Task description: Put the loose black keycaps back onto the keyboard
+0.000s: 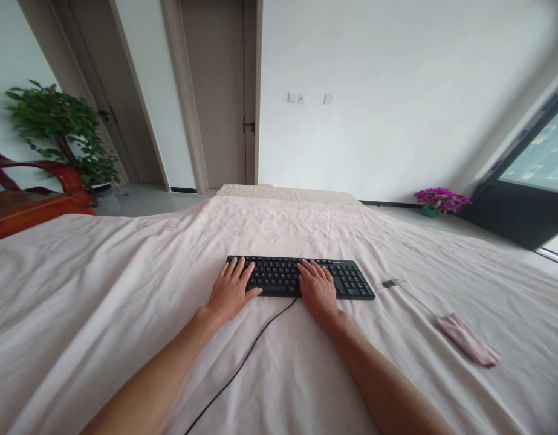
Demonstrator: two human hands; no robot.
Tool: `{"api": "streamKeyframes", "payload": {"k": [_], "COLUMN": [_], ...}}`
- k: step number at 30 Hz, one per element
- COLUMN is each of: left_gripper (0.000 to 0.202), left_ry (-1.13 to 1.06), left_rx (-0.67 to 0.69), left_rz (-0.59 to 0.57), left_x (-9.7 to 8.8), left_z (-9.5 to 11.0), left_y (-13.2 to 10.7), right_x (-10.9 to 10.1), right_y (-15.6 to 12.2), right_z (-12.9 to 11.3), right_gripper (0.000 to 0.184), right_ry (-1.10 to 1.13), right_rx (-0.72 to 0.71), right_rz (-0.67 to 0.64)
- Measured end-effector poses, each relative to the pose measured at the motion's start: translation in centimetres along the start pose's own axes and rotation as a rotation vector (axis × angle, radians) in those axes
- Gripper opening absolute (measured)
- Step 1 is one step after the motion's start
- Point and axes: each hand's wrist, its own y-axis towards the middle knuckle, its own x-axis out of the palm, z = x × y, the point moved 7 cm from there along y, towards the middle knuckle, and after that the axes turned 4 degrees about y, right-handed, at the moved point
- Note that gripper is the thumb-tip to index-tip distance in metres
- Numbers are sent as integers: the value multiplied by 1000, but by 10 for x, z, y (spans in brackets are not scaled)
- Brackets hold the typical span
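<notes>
The left hand (230, 290) and right hand (318, 288), loosely spread and grasping nothing, rested on a black keyboard (279, 275), apparently at a typing step whose next move called for light fingertip presses, its cable (250, 350) curving across the pale, rumpled cloth (124, 290) beneath.

The keyboard (276, 275) is black, the pale cloth (120, 302) pink-flowered

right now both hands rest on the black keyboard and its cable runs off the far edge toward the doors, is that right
Not quite: the cable leaves the near edge and runs toward the bottom of the picture, as the head view shows. The left hand and right hand do rest on the black keyboard.
</notes>
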Motion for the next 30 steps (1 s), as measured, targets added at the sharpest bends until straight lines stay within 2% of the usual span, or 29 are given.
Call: {"api": "streamKeyframes", "payload": {"k": [11, 30], "left_gripper": [61, 56], "left_ry": [43, 31], "left_rx": [31, 52], "left_rz": [63, 35], "left_x": [0, -1], "left_z": [5, 7], "left_y": [-1, -1], "right_x": [-1, 2], "right_y": [-1, 0], "right_z": [-1, 1], "right_gripper": [40, 39], "right_ry": [-10, -9], "right_rx": [-14, 2], "right_rz": [0, -6]}}
